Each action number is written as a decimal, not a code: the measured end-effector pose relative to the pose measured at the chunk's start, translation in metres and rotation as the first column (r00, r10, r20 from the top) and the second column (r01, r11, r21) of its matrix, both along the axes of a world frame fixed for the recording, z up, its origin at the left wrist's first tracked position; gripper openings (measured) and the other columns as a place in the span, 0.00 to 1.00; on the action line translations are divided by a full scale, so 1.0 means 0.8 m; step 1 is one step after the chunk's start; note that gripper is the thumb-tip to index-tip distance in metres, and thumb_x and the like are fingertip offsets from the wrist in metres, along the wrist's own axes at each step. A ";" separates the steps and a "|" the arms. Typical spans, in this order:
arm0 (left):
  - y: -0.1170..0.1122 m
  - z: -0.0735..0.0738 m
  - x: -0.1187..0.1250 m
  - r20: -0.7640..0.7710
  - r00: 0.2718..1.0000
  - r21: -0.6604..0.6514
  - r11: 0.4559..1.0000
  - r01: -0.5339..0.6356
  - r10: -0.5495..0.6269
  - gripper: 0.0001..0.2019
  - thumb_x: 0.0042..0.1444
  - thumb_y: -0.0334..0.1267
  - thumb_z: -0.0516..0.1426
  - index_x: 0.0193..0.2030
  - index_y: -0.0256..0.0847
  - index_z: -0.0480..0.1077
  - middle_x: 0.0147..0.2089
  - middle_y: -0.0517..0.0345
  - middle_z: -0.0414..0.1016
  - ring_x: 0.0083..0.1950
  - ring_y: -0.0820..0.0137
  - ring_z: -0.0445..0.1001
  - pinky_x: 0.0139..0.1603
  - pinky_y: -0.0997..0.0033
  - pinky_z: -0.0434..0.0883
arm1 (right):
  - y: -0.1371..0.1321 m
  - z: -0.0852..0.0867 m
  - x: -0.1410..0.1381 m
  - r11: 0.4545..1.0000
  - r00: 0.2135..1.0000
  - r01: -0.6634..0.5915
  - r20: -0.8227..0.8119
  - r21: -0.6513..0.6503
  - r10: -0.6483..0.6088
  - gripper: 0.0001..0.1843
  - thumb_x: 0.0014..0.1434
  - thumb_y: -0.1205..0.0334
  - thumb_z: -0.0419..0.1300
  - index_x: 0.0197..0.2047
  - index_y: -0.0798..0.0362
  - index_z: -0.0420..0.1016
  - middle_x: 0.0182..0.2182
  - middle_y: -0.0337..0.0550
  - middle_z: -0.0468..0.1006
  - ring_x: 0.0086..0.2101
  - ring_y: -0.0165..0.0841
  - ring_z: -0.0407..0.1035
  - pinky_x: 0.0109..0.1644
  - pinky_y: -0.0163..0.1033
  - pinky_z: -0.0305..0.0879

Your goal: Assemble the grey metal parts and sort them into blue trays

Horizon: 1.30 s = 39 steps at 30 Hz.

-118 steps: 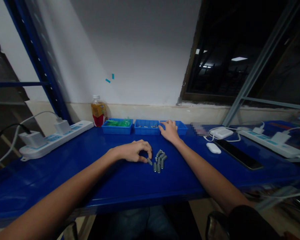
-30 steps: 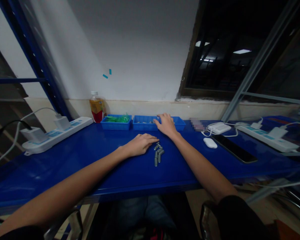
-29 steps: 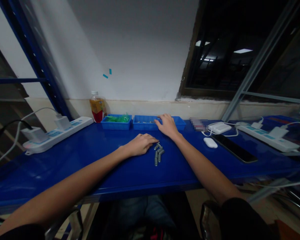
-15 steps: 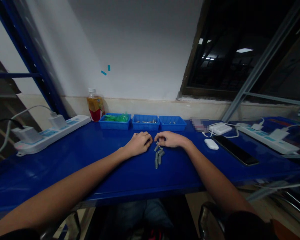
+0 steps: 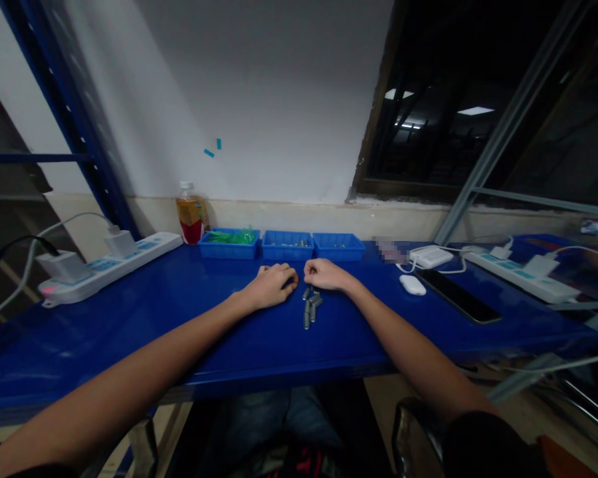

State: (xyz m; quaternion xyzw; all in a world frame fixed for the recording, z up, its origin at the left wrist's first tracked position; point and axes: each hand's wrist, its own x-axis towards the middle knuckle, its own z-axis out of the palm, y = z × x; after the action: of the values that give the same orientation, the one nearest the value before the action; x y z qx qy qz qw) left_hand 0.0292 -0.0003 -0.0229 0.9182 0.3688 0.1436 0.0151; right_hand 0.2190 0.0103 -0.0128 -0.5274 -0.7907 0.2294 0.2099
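Several small grey metal cylinders [image 5: 307,315] lie in a loose cluster on the blue table [image 5: 229,345], in front of me. My right hand [image 5: 326,274] is just beyond the cluster, with thumb and fingertips pinched together. Whatever they grip is too small to make out. Left of the cylinders, my left hand [image 5: 274,285] rests low over the table with its fingers curled and closed. Its fingertips face the right hand across a narrow gap, and anything inside them is hidden.
Along the wall stand three blue trays: one with green plastic [image 5: 229,249], two with small metal parts [image 5: 288,252] [image 5: 339,251]. A drink bottle [image 5: 191,216] stands left of them. Power strips [image 5: 124,265] [image 5: 523,274], a phone [image 5: 456,295] and a white case [image 5: 412,285] flank my arms.
My right hand's thumb and fingertips have drawn together into a pinch above the cylinders' far end. The left hand keeps its curled pose. The whole view has shifted slightly.
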 end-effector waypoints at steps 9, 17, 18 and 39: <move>0.002 -0.002 0.002 0.116 0.991 0.008 0.998 -0.064 0.062 0.11 0.58 0.42 0.49 0.44 0.42 0.66 0.43 0.53 0.74 0.47 0.62 0.70 0.46 0.61 0.64 | 0.005 -0.016 -0.021 0.999 0.924 0.007 -0.382 0.032 0.005 0.15 0.45 0.76 0.50 0.38 0.54 0.65 0.23 0.32 0.67 0.23 0.23 0.63 0.26 0.28 0.59; 0.005 0.003 0.001 0.363 0.931 0.083 0.994 -0.070 0.035 0.11 0.56 0.40 0.53 0.45 0.41 0.65 0.40 0.54 0.75 0.42 0.65 0.73 0.42 0.66 0.68 | -0.003 -0.006 -0.033 0.998 0.771 0.014 -0.635 -0.055 -0.046 0.06 0.55 0.71 0.52 0.37 0.53 0.61 0.18 0.30 0.65 0.19 0.24 0.64 0.24 0.29 0.61; 0.005 0.004 0.001 0.375 0.926 0.088 0.994 -0.069 0.031 0.11 0.57 0.41 0.53 0.45 0.40 0.65 0.39 0.54 0.75 0.42 0.65 0.73 0.42 0.66 0.68 | -0.003 -0.006 -0.034 0.999 0.771 0.016 -0.635 -0.045 -0.041 0.05 0.56 0.70 0.52 0.36 0.53 0.61 0.17 0.29 0.65 0.18 0.24 0.63 0.23 0.28 0.60; 0.007 -0.004 0.016 0.309 0.938 -0.052 0.982 0.184 -0.159 0.14 0.57 0.35 0.51 0.50 0.42 0.68 0.49 0.52 0.73 0.50 0.64 0.69 0.53 0.61 0.63 | 0.020 0.025 0.035 0.684 0.892 0.452 -0.307 0.572 -0.332 0.13 0.59 0.58 0.53 0.42 0.55 0.72 0.33 0.48 0.78 0.35 0.37 0.73 0.41 0.39 0.65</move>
State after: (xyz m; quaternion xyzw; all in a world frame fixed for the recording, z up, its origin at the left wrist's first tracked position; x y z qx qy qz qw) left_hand 0.0423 0.0055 -0.0257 0.9125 0.2861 0.2662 0.1209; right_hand 0.2468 0.0260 0.0072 -0.5606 -0.6669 -0.0526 0.4881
